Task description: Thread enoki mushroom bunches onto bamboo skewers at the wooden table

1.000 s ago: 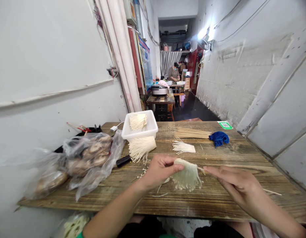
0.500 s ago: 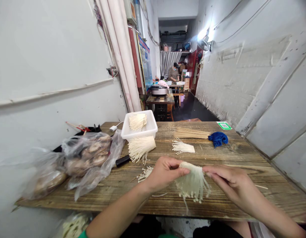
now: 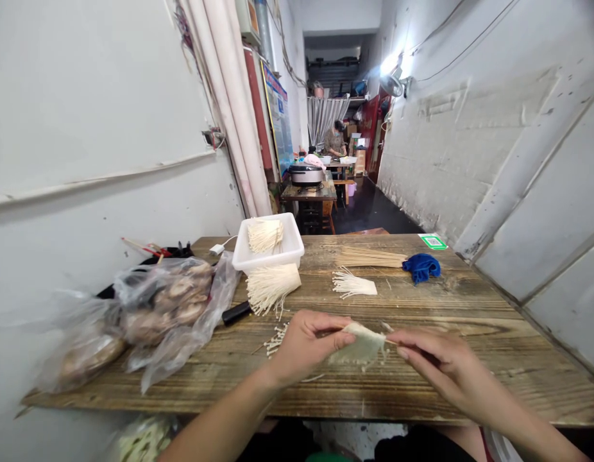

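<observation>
Stringy enoki (image 3: pixel 360 346), slim skewer (image 3: pixel 391 342) in hands (image 3: pixel 306 344)

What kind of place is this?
Probably a small eatery, or somewhere food gets prepared. Bunches of thin, pale mushrooms and a bundle of wooden sticks lie on the long table, and another person stands at a table further back.

The mushrooms (image 3: pixel 360 346) are pale cream, the skewer (image 3: pixel 392 342) tan, the cloth (image 3: pixel 422 267) deep blue, the tabletop (image 3: pixel 436 309) streaky brown.
</observation>
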Tool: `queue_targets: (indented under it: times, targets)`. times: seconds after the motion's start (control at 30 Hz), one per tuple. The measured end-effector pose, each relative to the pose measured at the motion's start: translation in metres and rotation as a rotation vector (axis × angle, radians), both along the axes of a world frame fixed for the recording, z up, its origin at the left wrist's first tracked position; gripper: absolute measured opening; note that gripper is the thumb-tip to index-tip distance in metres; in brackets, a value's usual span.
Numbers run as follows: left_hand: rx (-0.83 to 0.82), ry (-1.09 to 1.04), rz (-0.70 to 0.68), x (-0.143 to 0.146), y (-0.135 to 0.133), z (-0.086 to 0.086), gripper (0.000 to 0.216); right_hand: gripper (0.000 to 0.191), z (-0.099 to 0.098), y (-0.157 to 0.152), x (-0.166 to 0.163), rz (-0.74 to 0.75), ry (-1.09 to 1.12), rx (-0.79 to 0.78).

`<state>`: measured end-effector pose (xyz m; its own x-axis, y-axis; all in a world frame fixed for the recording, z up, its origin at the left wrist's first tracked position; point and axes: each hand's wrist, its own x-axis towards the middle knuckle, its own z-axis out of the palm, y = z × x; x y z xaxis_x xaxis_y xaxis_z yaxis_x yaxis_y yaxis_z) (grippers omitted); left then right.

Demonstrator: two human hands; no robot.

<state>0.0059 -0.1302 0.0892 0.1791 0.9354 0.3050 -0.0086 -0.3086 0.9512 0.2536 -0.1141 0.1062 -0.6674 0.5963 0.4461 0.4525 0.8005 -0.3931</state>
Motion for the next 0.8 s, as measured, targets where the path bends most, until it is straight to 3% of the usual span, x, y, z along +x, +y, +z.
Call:
queue_targets:
  times: [0.13,0.27,0.53,0.7,0.8]
  targets:
    - [-0.012,0.043,-0.002,-0.004,-0.011,-0.006,0.019,0.034,-0.008,-0.012,0.007,0.047,0.018,-0.02]
    - [-0.105,0.049,-0.027,-0.003,-0.018,-0.017,0.019,0.028,-0.017,-0.027,0.006,-0.014,0.059,-0.029]
    - [-0.117,0.007,-0.148,0.02,-0.017,-0.022,0.016,0.029,-0.021,-0.031,-0.004,-0.054,0.083,-0.087]
    - [-0.089,0.148,-0.224,0.009,0.021,-0.015,0.037,0.026,-0.031,-0.026,0.021,-0.165,0.156,-0.132]
    - [0.015,0.285,0.037,-0.006,0.07,-0.017,0.037,0.025,-0.041,-0.026,0.05,-0.416,0.313,-0.163]
